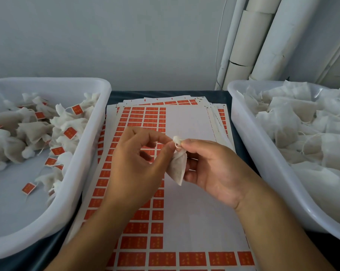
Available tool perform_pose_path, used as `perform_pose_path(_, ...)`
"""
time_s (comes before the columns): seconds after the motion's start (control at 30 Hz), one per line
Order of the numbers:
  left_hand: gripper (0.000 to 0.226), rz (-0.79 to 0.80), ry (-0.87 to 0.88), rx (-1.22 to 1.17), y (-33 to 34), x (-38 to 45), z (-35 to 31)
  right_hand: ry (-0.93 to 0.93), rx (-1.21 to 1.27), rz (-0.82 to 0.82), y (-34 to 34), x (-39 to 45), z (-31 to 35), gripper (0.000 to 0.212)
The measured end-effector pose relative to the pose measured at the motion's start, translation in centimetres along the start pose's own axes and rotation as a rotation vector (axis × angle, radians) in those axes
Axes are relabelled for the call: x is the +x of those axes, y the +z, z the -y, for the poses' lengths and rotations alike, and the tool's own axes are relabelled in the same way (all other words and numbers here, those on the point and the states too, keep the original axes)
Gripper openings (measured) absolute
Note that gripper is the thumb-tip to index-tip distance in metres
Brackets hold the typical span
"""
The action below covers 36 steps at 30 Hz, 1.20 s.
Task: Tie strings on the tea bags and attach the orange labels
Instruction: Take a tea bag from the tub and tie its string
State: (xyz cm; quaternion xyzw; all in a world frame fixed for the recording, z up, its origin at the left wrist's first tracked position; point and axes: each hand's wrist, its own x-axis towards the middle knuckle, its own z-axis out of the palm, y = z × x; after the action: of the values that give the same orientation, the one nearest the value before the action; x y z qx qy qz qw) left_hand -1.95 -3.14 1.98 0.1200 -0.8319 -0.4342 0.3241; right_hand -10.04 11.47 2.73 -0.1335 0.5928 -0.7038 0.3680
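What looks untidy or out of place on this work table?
Little. The label sheets between the two tubs are stacked askew, their edges fanned out at the far end. In the left tub, finished tea bags lie in a loose heap. Nothing looks spilled or damaged.

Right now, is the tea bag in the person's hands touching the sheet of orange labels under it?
Apart. The head view shows the tea bag pinched at its neck by both hands, hanging above the label sheet.
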Motion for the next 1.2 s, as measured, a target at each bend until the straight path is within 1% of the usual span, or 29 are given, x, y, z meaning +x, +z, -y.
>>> perform_pose_path(0.07, 0.016, -0.057, 0.077, 0.074, -0.1, 0.0, 0.1, 0.013, -0.024, -0.014, 0.3, 0.1, 0.1, 0.026)
perform_pose_path(0.13, 0.017, -0.093, 0.218, 0.165, -0.3, 0.1, 0.3, 0.030, -0.027, -0.019, 0.5, 0.0, 0.2, 0.025)
perform_pose_path(0.2, 0.016, -0.095, 0.385, 0.246, -0.4, 0.2, 0.8, 0.033, -0.017, -0.017, 0.5, -0.1, 0.2, 0.027)
perform_pose_path(0.27, 0.017, -0.077, 0.479, 0.302, -0.6, 0.3, 1.4, 0.030, -0.018, -0.022, 0.4, -0.1, 0.2, 0.031)
perform_pose_path(0.4, 0.021, -0.032, 0.507, 0.333, -0.6, 0.5, 1.8, 0.033, -0.033, -0.059, 0.4, -0.1, 0.2, 0.030)
perform_pose_path(0.57, 0.021, -0.031, 0.551, 0.330, -0.7, 0.8, 2.0, 0.021, -0.100, -0.051, 0.3, -0.1, 0.5, 0.029)
perform_pose_path(0.67, 0.020, -0.030, 0.555, 0.342, -0.6, 0.8, 2.1, 0.004, -0.193, -0.095, 0.2, -0.1, 0.5, 0.029)
perform_pose_path(0.8, 0.020, -0.019, 0.535, 0.378, -0.5, 0.9, 2.1, -0.009, -0.232, -0.139, 0.1, 0.0, 0.6, 0.027)
perform_pose_path(0.9, 0.023, 0.038, 0.423, 0.384, -0.3, 0.7, 2.0, -0.052, -0.318, -0.148, 0.2, 0.0, 0.4, 0.025)
perform_pose_path(1.0, 0.012, 0.095, 0.300, 0.380, -0.1, 0.4, 1.9, -0.161, -0.511, -0.148, 0.3, 0.1, 0.2, 0.020)
perform_pose_path(1.1, 0.010, 0.102, 0.213, 0.352, -0.1, 0.4, 1.8, -0.261, -0.598, -0.141, 0.4, 0.1, 0.0, 0.017)
perform_pose_path(1.2, 0.009, 0.087, 0.177, 0.342, -0.2, 0.4, 1.7, -0.325, -0.629, -0.137, 0.6, 0.2, -0.1, 0.014)
